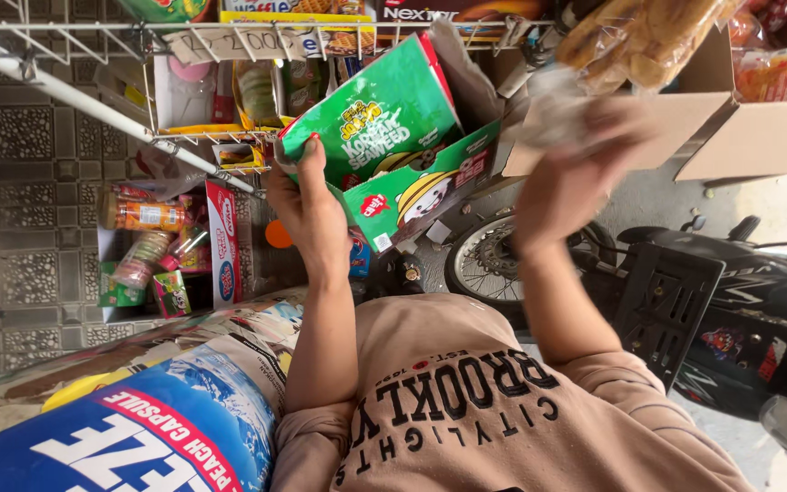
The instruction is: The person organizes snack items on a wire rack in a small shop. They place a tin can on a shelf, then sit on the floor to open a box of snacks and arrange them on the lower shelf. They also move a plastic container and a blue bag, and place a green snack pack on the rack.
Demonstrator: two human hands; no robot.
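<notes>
My left hand (307,205) grips the edge of an open green snack carton (384,137) with cartoon figures on it, held up in front of me. The carton's flap (430,187) hangs open toward the right. My right hand (585,150) is raised beside the carton and blurred by motion. It is closed on a crumpled clear plastic wrapper (553,109). Just above that hand hangs a clear bag of golden-brown baked snacks (639,36). My brown printed shirt (466,410) fills the lower middle.
A white wire rack (184,41) with snack packs runs along the top left. Jars and packets (143,237) sit on the left. A blue printed bag (138,437) lies at the lower left. A motorbike (721,292) and its wheel (489,264) stand on the right, below an open cardboard box (758,128).
</notes>
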